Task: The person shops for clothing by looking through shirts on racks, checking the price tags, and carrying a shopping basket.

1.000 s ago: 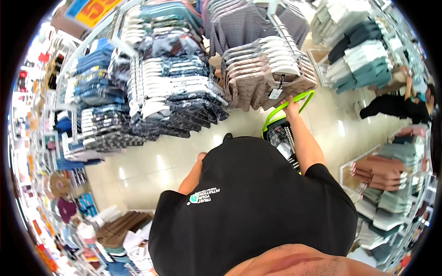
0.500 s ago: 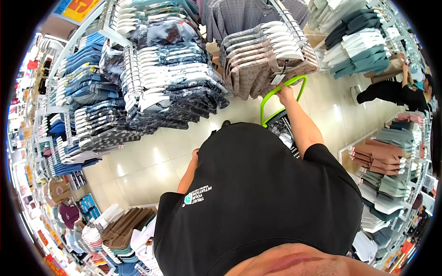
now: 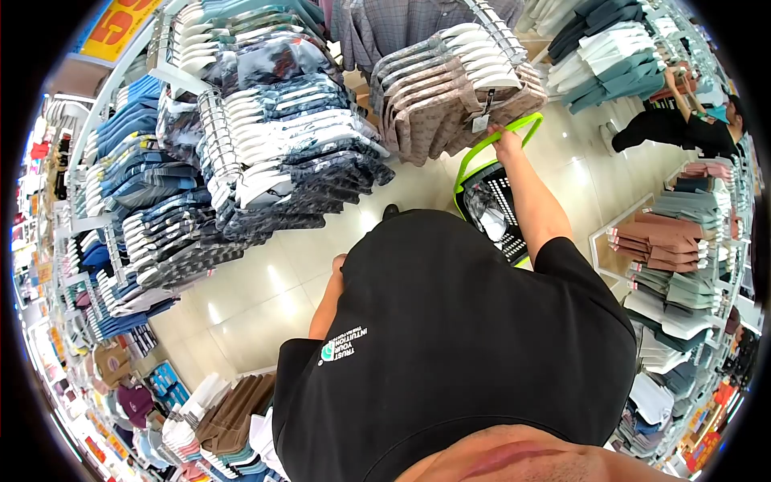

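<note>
My right hand (image 3: 506, 143) is wrapped round the bright green handle (image 3: 475, 149) of a black perforated shopping basket (image 3: 501, 189). Inside the basket lies something dark and white that I cannot make out. Just beyond this hand hang brown patterned shirts (image 3: 430, 104) on white hangers, with a white tag (image 3: 480, 124) dangling close to my fingers. At my left side, my left hand (image 3: 339, 263) shows only in part beside the black T-shirt (image 3: 466, 321) I wear. Its fingers are mostly hidden.
Patterned blue and grey shirts (image 3: 297, 153) fill a rack ahead on the left. Folded-looking brown clothes (image 3: 658, 241) hang on the right. A person in black (image 3: 683, 132) is at a rack at the far right. Pale tiled floor (image 3: 257, 297) runs between the displays.
The shirt racks ahead have shifted slightly left in view. More of the basket's inside shows beside my body, and my right hand still grips its handle. The other person's arms have moved.
</note>
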Demonstrator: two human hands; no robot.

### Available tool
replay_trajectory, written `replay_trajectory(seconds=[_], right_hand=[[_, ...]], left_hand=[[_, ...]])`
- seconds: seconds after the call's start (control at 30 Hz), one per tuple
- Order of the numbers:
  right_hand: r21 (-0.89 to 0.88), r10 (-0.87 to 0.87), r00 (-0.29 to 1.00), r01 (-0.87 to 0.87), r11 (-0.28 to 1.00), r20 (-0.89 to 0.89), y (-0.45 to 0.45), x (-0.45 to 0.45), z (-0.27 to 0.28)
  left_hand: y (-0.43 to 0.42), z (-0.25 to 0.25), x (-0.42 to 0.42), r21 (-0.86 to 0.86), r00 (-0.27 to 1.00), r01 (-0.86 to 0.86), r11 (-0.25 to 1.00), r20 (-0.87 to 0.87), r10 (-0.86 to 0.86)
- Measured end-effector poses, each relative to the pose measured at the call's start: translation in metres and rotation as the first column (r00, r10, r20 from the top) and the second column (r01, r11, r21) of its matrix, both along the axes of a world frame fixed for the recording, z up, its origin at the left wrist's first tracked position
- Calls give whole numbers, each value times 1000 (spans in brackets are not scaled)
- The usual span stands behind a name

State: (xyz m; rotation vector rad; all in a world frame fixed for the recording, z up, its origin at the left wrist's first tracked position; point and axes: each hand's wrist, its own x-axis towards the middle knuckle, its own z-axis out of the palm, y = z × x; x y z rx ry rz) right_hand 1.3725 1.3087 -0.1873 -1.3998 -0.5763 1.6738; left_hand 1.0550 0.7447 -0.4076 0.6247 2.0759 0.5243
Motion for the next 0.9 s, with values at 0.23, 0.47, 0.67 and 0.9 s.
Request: replay_trajectory(seconds=[0.23,0.47,0.67,0.9], right_hand=[[-28,88,994,-90,996,-68,-6,-4,2],[-70,166,986,-167,983,-33,-15,-18,13],[-71,288,949,-298,952,-126,-23,-21,16],[-109,357,934,-355,928,-9,-34,-27,19]], left_hand=[[2,-16,-2,28,995,85,996,-57,-83],[-18,-31,-2,50,978,170,984,-126,-163],[-36,-48,0,64,956,243,968,-186,-227],[-27,-58,-4,119,913,357,926,-254,-319]])
